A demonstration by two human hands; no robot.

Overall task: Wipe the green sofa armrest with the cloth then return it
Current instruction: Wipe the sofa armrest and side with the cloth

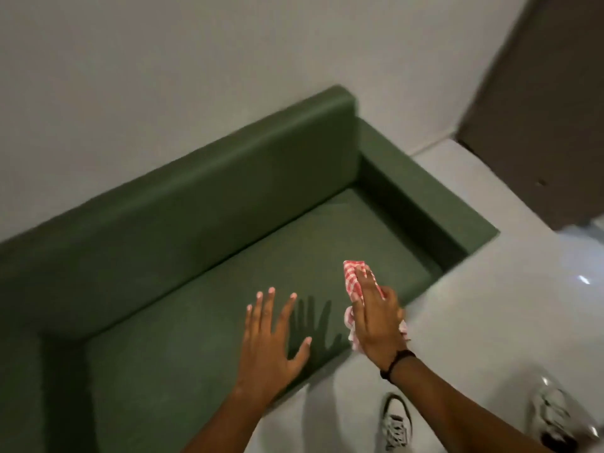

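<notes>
A green sofa [202, 243] stands against the wall, seen from above. Its right armrest [434, 197] runs from the backrest toward the floor edge; the left armrest [19, 387] shows at the bottom left. A red-and-white checked cloth [353, 279] is held under my right hand [376, 315], which hovers over the seat's front right part, well short of the right armrest. My left hand [271, 341] is spread open above the seat with nothing in it, casting a shadow on the cushion.
A pale glossy floor [490, 305] lies to the right of the sofa. A dark brown door or panel [536, 109] stands at the top right. My two white shoes [397, 423] are on the floor below my arms.
</notes>
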